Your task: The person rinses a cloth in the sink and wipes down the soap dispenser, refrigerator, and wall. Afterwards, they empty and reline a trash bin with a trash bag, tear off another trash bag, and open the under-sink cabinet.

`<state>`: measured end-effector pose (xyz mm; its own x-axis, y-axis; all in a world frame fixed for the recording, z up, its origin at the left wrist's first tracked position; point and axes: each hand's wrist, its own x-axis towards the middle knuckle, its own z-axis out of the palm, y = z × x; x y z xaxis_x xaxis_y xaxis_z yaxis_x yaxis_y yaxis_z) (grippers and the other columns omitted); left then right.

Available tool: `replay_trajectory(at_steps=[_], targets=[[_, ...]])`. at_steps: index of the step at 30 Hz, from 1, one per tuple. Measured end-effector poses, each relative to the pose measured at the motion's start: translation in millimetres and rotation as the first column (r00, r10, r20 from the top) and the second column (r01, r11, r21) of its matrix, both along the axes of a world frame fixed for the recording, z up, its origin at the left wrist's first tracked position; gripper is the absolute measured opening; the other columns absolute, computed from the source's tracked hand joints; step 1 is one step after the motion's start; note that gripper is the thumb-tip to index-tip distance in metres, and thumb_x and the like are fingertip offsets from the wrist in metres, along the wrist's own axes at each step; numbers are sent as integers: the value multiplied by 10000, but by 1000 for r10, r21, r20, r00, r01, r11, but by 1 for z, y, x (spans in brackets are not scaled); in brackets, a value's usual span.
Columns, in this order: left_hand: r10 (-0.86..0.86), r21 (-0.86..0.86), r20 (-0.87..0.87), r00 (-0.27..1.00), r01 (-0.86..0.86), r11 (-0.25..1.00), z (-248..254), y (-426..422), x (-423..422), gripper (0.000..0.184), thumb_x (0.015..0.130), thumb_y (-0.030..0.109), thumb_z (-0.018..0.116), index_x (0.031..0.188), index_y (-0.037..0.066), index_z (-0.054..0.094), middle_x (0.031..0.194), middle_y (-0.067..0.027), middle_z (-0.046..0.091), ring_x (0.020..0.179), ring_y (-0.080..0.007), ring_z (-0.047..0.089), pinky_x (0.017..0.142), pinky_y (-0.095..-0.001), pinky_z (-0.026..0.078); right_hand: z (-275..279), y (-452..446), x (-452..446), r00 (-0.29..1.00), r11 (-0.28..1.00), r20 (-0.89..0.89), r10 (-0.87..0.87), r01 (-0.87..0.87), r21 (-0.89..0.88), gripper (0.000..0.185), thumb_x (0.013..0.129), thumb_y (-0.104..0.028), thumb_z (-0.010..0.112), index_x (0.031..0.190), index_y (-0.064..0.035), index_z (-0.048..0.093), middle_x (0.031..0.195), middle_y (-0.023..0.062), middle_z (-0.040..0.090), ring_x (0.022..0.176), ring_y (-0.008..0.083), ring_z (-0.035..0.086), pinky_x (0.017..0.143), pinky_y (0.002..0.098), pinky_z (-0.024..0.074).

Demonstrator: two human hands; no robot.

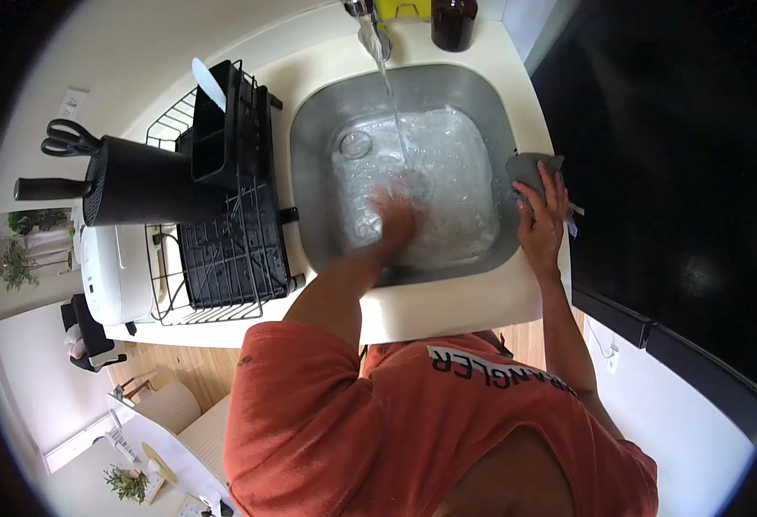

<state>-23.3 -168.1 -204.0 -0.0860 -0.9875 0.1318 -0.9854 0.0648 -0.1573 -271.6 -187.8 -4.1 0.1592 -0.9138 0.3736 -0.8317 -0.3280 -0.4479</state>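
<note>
Left hand [396, 217] blurred against sink water [447, 172], grip unclear, right hand [544, 215] gripping grey cloth [525, 170], underside hidden

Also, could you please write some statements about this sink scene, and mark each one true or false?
1. Water runs from the faucet into the sink. True.
2. The left hand is on the grey cloth. False: the right hand is on it; the left is in the sink.
3. Scissors stick out of the black knife block. True.
4. The dish rack stands to the right of the sink. False: it stands to the left.
</note>
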Motion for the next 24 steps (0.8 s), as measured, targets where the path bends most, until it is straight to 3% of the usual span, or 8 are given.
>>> replay_trajectory(at_steps=[6,10,11,17,18,20,21,24], targets=[[-450,-54,-771,451,657,752,31,-70,-67,388,821,324,450,1189,214,503,1286,-86,433,1195,-339,387,895,-673,243,2,0,2,1000,1000,-18,-13,13,-13,274,760,-13,571,1007,-126,600,1345,67,361,1268,354,250,1044,503,201],[-648,4,-44,761,648,761,19,-152,-54,499,871,313,361,1353,204,291,1428,-39,232,1327,-303,148,1029,-583,93,6,-2,4,999,999,-28,-20,21,41,278,755,1,565,999,-127,600,1350,62,354,1275,349,242,1046,505,199],[-387,-147,586,712,564,813,3,-181,-36,503,876,329,338,1361,210,271,1434,-17,216,1331,-270,146,1033,-579,77,5,-3,4,1000,999,-27,-15,16,42,278,755,1,565,999,-127,600,1350,62,354,1275,349,242,1046,505,199],[-601,297,682,418,592,749,74,-246,80,559,852,378,339,1376,251,189,1461,92,3,1335,-79,-45,1103,-376,-51,-1,-3,3,998,999,-63,-30,32,29,294,748,-24,583,1012,-151,604,1358,46,345,1284,334,236,1052,500,194],[-848,263,108,518,808,527,85,-245,97,555,859,388,340,1372,225,201,1440,45,80,1310,-113,55,1095,-373,4,-1,-4,3,998,999,-62,-32,34,19,283,761,-38,578,1015,-160,605,1358,42,347,1281,332,240,1051,503,195],[-482,-254,-872,-87,922,293,95,-235,128,555,873,407,341,1363,175,226,1400,-51,235,1261,-181,255,1081,-368,114,-1,-4,1,998,999,-60,-33,35,33,272,773,-52,573,1017,-169,606,1357,39,348,1279,330,245,1049,505,197],[-28,-502,-843,-538,767,400,93,-223,146,559,879,417,341,1359,149,238,1379,-98,313,1237,-216,355,1073,-366,169,-3,-6,0,999,1000,-47,-21,21,2,265,781,-62,569,1017,-177,607,1355,36,350,1276,329,251,1048,508,200],[202,118,-892,-404,222,968,85,-178,203,497,919,379,281,1329,98,297,1332,-125,380,1159,-287,436,1041,-421,204,-9,-9,-3,999,999,-44,-7,5,-42,256,790,-80,567,1018,-188,608,1351,31,355,1269,328,261,1046,509,205]])
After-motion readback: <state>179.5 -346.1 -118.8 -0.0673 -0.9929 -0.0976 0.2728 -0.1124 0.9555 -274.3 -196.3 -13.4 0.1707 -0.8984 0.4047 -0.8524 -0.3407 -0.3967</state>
